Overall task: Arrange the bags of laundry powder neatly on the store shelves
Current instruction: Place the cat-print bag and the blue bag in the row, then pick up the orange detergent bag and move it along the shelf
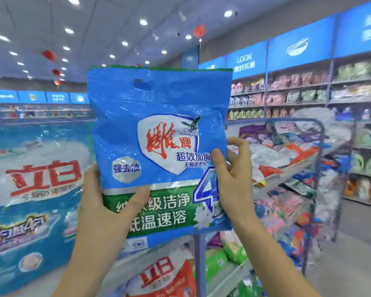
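Pinching the bag (pixel 159 116) at its lower sides, thumbs in front, the left hand (pixel 99 202) and right hand (pixel 231 179) risked its top flopping over.

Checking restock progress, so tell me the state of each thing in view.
Blue powder bag: held upright in mid-air, front facing the camera, not on a shelf.
Left hand: grips the bag's lower left edge.
Right hand: grips the bag's right edge.
Shelf rack: stocked with bags lying untidily.
Red-and-white bag: lying on a lower shelf.

One held bag (pixel 159 129) — two grips (pixel 101 200) (pixel 234 181)
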`<state>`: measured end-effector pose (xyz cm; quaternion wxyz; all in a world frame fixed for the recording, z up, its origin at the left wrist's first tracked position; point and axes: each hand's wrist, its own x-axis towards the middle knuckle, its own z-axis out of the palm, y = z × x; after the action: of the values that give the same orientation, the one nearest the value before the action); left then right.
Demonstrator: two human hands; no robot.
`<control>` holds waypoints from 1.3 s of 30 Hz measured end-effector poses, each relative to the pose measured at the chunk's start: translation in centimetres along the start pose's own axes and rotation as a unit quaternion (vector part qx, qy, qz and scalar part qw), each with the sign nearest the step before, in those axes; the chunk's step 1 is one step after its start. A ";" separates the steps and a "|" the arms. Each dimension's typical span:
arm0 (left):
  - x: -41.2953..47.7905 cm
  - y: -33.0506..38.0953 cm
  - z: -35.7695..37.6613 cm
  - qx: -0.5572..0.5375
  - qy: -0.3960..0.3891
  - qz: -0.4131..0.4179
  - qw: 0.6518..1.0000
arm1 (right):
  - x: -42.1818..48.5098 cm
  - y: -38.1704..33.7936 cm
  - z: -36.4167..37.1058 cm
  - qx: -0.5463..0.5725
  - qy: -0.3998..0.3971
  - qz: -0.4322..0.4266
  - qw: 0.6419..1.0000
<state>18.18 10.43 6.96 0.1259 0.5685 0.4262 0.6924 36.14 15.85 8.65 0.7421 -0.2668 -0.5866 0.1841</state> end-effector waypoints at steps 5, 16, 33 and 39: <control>-1.8 1.4 13.0 -0.020 0.020 0.020 0.999 | 5.6 4.0 -10.9 -0.029 -0.023 0.016 0.999; 0.2 -4.1 29.4 0.002 0.068 -0.092 0.993 | 12.0 18.4 -22.3 0.007 -0.227 0.326 0.918; 6.8 -16.3 26.1 0.073 0.143 -0.307 0.938 | 15.3 29.5 -12.2 -0.018 -0.551 0.327 0.767; 7.3 -17.4 26.9 0.097 0.261 -0.296 0.914 | 15.2 31.0 -10.8 -0.013 -0.540 0.227 0.811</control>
<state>34.53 37.82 -1.03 0.1532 0.2251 0.6577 0.7023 51.54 47.31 -0.45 0.2398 -0.2593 -0.8180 0.4540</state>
